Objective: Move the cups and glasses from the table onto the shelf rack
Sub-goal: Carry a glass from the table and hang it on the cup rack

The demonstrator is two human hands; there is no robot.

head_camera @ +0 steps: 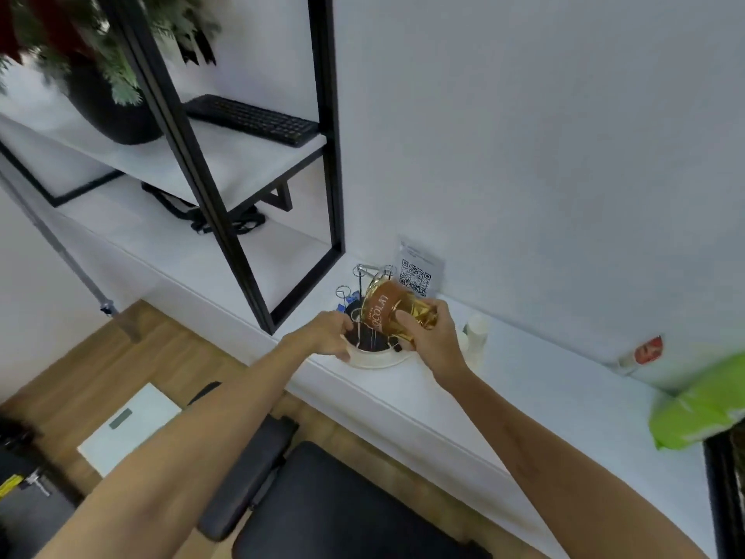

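Note:
My right hand [427, 340] grips a brown and gold glass [393, 306] with white lettering, tilted on its side above a round white rack base [377, 359]. Thin wire prongs [360, 278] with looped tips rise from that base. My left hand [332, 334] rests on the base's left rim, fingers curled around it. A white paper cup [475, 330] stands on the white table [524, 381] just right of my right hand.
A black-framed shelf unit [250, 171] holds a keyboard [252, 119] and a potted plant [109, 94]. A QR-code card [417, 274] leans on the wall behind the rack. A green bag [701, 409] lies at the right; a black chair [322, 506] stands below.

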